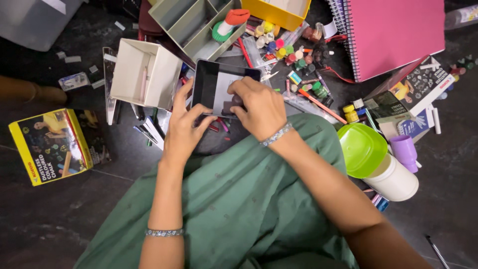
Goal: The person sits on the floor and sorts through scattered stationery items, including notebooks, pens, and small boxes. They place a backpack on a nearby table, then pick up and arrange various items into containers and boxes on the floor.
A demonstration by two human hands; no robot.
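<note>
Right hand (259,107) is curled over the near edge of a small black tray (206,79), fingertips pinching a dark stubby piece (234,103) that sits on a grey sheet (226,87) inside the tray; what the piece is, cannot tell. Left hand (183,124) grips the tray's left near corner, thumb along the rim, fingers under it. Tray is held just above the lap, over the green fabric (239,199) of the person's clothing. Beaded bracelets on both wrists.

Just left of the tray: open white cardboard box (144,74) with a pale stick inside. Behind the tray: grey divided organizer (191,22) with a red-and-green capped item (226,22) in it, and a yellow box (279,12) beyond. Right of the tray: cluster of small paint pots (286,50) in mixed colours, loose pencils and crayons scattered on the dark floor (50,219). Further right: pink spiral notebook (393,32), printed cartons (413,94), white jar with lime-green lid (371,159) lying against the knee, small purple cup (404,152) beside it. Far left, well apart: yellow chalk box (50,147) lying flat, grey bin (35,20) at the top corner.
</note>
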